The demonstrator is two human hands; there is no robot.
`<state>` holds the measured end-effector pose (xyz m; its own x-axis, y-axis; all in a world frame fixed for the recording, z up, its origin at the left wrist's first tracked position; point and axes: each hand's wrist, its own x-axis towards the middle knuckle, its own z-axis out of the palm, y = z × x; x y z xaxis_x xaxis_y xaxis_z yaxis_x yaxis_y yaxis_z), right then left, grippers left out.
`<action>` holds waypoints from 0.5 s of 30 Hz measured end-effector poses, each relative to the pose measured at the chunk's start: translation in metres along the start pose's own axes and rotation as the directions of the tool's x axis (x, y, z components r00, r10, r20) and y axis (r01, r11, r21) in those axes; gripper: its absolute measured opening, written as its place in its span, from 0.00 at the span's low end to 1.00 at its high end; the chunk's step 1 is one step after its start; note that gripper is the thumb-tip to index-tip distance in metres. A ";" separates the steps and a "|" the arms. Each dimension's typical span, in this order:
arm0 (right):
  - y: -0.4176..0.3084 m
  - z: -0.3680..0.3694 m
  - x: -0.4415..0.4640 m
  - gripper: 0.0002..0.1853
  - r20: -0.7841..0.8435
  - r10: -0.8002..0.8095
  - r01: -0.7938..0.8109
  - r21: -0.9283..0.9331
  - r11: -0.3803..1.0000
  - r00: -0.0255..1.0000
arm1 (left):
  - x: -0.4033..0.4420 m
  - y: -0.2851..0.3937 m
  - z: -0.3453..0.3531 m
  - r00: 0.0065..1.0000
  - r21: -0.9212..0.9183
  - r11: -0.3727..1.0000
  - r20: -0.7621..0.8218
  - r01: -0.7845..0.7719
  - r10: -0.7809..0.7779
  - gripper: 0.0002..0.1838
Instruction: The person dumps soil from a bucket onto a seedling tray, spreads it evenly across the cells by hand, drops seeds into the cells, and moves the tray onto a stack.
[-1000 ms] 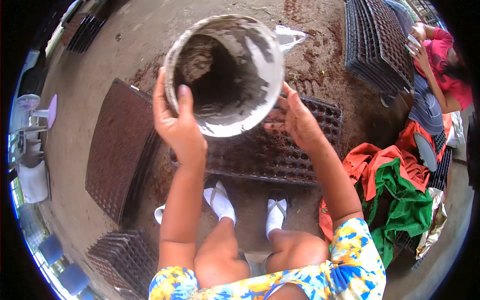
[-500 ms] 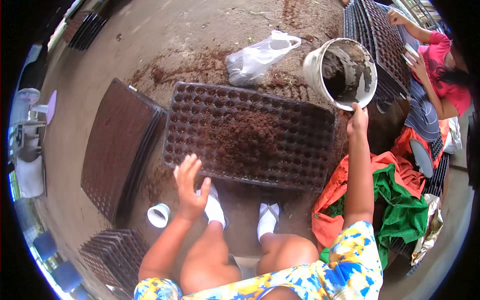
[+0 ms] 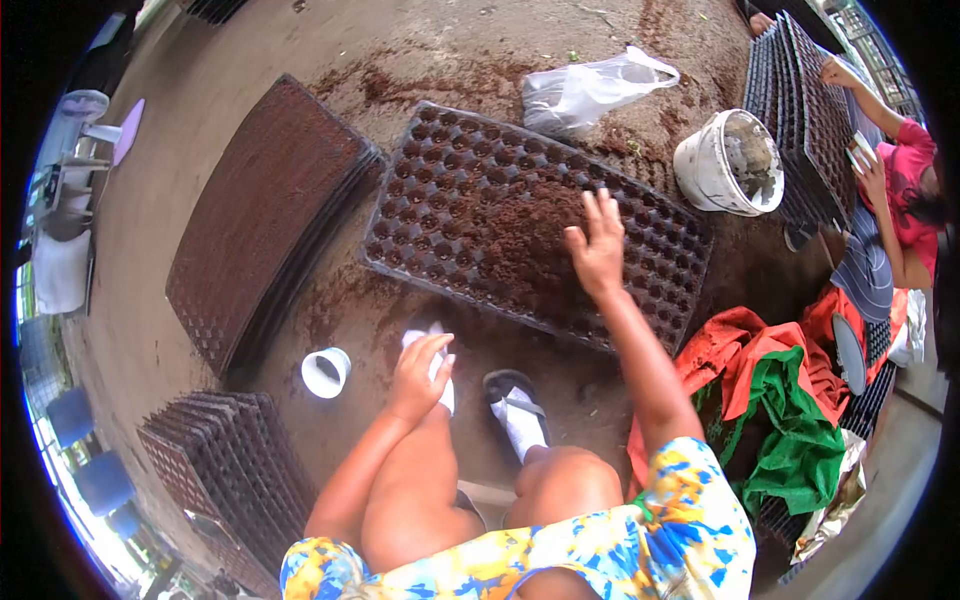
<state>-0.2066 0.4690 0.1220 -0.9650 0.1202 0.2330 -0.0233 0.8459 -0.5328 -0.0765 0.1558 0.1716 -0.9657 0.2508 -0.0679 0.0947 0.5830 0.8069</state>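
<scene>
A black seedling tray [image 3: 425, 190] with rows of round cells lies on the ground before me, a heap of dark brown soil [image 3: 535, 235] spread over its middle. My right hand [image 3: 600, 245] is over the right side of that heap, fingers stretched out, holding nothing; whether it touches the soil I cannot tell. My left hand [image 3: 418, 380] hovers by my left foot, its fingers loosely extended and nothing visible in it. The soil-stained white bucket [image 3: 705, 165] rests past the tray's right end, away from both hands.
Stacked soil-filled trays [image 3: 270, 200] stand left, above empty trays [image 3: 225, 460] and a white cup [image 3: 326, 372]. A plastic bag [image 3: 590, 95] lies beyond the tray. At right are orange and green cloths [image 3: 800, 430], more trays [image 3: 800, 120] and a seated person [image 3: 905, 180].
My right hand has let go of the bucket, now standing on the ground, and moved left over the soil heap. My left hand has drawn back from the tray's edge. The camera view has shifted.
</scene>
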 end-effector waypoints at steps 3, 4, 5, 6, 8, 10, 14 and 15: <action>-0.029 0.036 0.006 0.33 -0.034 -0.034 0.032 -0.032 0.999 0.999 | -0.007 -0.012 -0.005 0.999 0.006 1.000 0.048 0.012 -0.012 0.16; -0.042 0.041 0.011 0.33 -0.056 -0.037 0.035 -0.025 0.999 0.998 | -0.009 -0.020 -0.008 0.997 0.007 1.000 0.069 0.028 -0.028 0.16; -0.056 0.046 0.015 0.32 -0.056 -0.085 0.082 -0.058 0.995 0.995 | -0.014 -0.027 -0.010 0.994 0.005 0.999 0.096 0.050 -0.051 0.16; -0.068 0.053 0.017 0.33 -0.012 -0.133 0.132 -0.050 0.990 0.991 | -0.014 -0.032 -0.015 0.993 0.012 0.998 0.097 0.059 -0.060 0.16; -0.093 0.064 0.031 0.32 0.075 -0.253 0.258 -0.060 0.964 0.965 | -0.005 -0.042 -0.022 0.994 0.027 0.998 0.085 0.061 -0.063 0.16; -0.108 0.077 0.037 0.31 0.151 -0.347 0.355 -0.029 0.934 0.926 | 0.003 -0.053 -0.025 0.996 0.047 0.999 0.083 0.021 -0.025 0.16; -0.108 0.058 0.032 0.34 0.252 -0.390 0.408 -0.024 0.913 0.886 | 0.007 -0.067 -0.027 0.998 0.072 0.997 0.055 -0.025 0.021 0.17; -0.100 0.049 0.025 0.40 0.278 -0.363 0.390 -0.050 0.919 0.890 | 0.007 -0.069 -0.027 0.998 0.072 0.997 0.043 -0.037 0.034 0.17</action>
<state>-0.2414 0.3619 0.1413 -0.9226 -0.3442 0.1743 -0.3850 0.8504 -0.3585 -0.0963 0.0967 0.1314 -0.9505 0.3037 -0.0660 0.1474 0.6274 0.7647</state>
